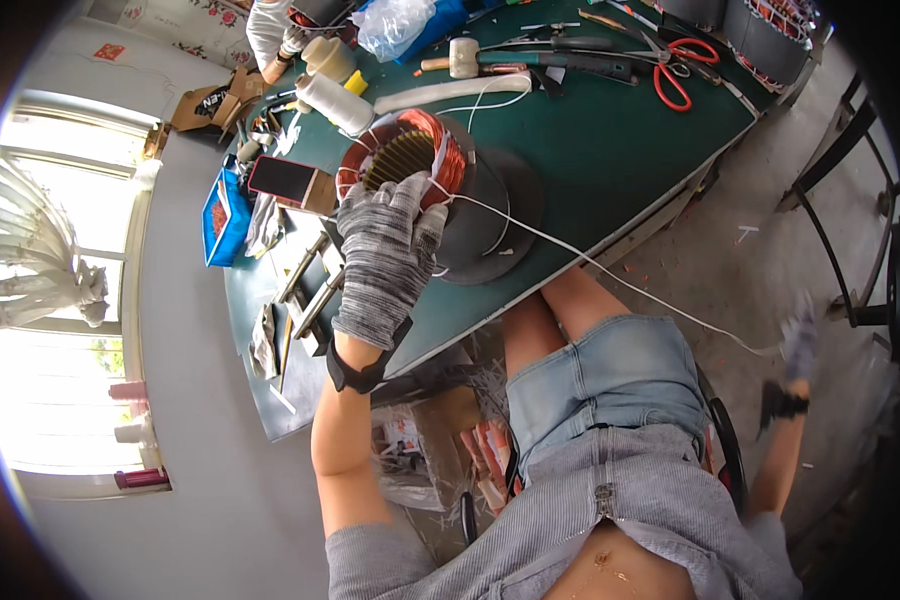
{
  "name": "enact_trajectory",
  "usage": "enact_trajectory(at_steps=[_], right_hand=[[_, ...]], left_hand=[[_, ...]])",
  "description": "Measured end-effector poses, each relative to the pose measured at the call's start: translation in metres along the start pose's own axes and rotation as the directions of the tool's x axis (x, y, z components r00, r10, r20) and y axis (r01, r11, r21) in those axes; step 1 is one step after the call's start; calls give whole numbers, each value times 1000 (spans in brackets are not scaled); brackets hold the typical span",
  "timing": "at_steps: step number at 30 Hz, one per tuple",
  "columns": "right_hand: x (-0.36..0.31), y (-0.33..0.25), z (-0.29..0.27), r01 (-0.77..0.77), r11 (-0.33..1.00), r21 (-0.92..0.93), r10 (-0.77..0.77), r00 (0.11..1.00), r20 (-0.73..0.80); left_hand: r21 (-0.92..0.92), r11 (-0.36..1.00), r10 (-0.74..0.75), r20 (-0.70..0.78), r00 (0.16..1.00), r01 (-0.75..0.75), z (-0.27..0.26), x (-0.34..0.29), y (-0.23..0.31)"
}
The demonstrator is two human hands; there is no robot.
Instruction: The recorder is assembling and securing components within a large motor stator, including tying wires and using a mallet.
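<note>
A motor stator [452,160] with copper windings and slotted inner core sits on a grey round base on the green table. My left hand [390,245], in a grey knitted glove, grips its near rim, fingers bent over the windings. White cord [590,258] loops at the stator's edge and runs tautly right, past the table edge, to my right hand [798,340]. That hand, gloved too, is stretched far out to the right and smeared by motion; the cord ends at it, though its fingers are not distinct.
Behind the stator lie a white thread spool [335,103], a mallet [464,58] and red-handled scissors [685,70]. A phone [282,180] and blue bin [225,220] are at left. Another person's gloved hand [294,40] works at the far left. A black metal frame [860,230] stands right.
</note>
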State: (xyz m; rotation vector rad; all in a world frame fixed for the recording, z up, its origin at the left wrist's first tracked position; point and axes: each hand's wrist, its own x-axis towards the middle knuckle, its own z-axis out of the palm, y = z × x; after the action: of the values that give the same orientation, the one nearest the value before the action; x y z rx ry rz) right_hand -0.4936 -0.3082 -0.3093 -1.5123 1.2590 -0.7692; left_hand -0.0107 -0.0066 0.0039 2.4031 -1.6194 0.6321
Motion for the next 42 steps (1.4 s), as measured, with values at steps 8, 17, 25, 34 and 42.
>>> enact_trajectory(at_steps=[8, 17, 25, 34, 42], right_hand=[[-76, -355, 337, 944, 326, -37, -782, 292, 550], [-67, -391, 295, 508, 589, 629, -724, -13, 690], [-111, -375, 316, -332, 354, 875, -712, 511, 482], [-66, -356, 328, -308, 667, 678, -645, 217, 733], [1, -405, 321, 976, -205, -78, -972, -194, 130]], left_hand=[[235, 967, 116, -72, 991, -96, 31, -12, -7], [150, 987, -38, -100, 994, 53, 48, -20, -9], [131, 991, 40, -363, 931, 9, 72, -27, -22], [-13, 974, 196, -462, 865, -228, 59, -16, -38], [-216, 974, -94, -147, 985, 61, 21, -7, -15]])
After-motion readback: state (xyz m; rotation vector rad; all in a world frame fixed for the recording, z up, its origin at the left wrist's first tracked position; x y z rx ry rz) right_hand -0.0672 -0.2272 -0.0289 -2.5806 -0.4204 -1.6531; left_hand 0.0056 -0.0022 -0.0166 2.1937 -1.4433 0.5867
